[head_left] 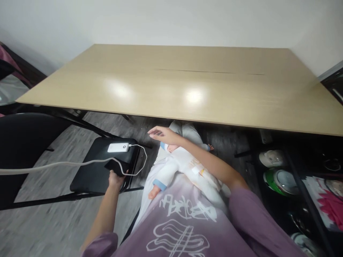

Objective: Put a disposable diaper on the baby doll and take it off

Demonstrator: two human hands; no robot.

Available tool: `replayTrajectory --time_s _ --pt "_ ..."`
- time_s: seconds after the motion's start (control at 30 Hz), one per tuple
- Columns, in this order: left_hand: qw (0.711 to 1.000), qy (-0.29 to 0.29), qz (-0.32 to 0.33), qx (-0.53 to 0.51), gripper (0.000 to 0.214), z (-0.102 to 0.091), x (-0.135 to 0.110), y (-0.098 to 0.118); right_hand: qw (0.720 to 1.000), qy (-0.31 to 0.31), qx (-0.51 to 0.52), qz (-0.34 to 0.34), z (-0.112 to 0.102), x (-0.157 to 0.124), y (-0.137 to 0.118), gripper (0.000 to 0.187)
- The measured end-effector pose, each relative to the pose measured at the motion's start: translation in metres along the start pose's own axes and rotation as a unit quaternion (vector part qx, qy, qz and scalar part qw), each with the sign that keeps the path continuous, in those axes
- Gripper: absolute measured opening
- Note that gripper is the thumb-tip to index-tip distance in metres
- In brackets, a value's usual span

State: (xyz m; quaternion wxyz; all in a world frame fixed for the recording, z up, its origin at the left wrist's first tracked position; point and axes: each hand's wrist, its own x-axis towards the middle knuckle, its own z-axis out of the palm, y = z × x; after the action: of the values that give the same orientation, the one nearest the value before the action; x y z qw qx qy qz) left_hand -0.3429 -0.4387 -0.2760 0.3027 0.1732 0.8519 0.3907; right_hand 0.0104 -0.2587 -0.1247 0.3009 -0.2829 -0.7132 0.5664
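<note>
The single view looks from the wearer's head, forward and steeply down, with a wide field. Nearest the lens is the purple shirt [184,225], below and right of where the left hand [116,178] grips a dark phone-like device [112,166]. The right hand [164,135] shows to the right of that grip and slightly beyond it. Past the grip, the tabletop [187,85] spans nearly the whole width, the wall [174,21] farthest off.

Right forearm [207,157] partly hides doll [171,167]; cable [60,164] cut off at left.
</note>
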Motion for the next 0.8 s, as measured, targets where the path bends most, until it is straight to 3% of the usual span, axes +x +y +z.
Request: replayTrajectory --time_s 0.1,0.2,0.3,0.4,0.53,0.63,0.8 --pt "0.999 0.021 -0.047 0.008 0.051 -0.009 0.009 -0.014 0.999 -0.005 -0.048 0.008 -0.037 -0.049 -0.016 0.031" --pt "0.998 0.026 -0.051 0.029 0.057 -0.024 0.013 -0.025 0.993 0.034 -0.098 0.054 -0.07 -0.118 -0.02 0.032" --pt "0.997 0.03 -0.018 0.071 0.09 -0.033 0.007 -0.033 0.981 0.089 -0.118 0.123 -0.089 -0.185 -0.011 0.031" --pt "0.991 0.037 0.027 0.126 0.128 -0.028 -0.004 -0.04 0.966 0.153 -0.112 0.176 -0.092 -0.231 0.007 0.033" --pt "0.975 0.072 0.068 0.196 0.14 -0.01 -0.012 -0.042 0.954 0.198 -0.084 0.208 -0.083 -0.253 0.025 0.037" --pt "0.968 0.109 0.063 0.218 0.13 -0.002 -0.009 -0.039 0.955 0.205 -0.064 0.207 -0.08 -0.25 0.029 0.036" --pt "0.967 0.123 0.078 0.208 0.107 -0.008 -0.003 -0.029 0.956 0.188 -0.079 0.212 -0.089 -0.246 0.017 0.037"
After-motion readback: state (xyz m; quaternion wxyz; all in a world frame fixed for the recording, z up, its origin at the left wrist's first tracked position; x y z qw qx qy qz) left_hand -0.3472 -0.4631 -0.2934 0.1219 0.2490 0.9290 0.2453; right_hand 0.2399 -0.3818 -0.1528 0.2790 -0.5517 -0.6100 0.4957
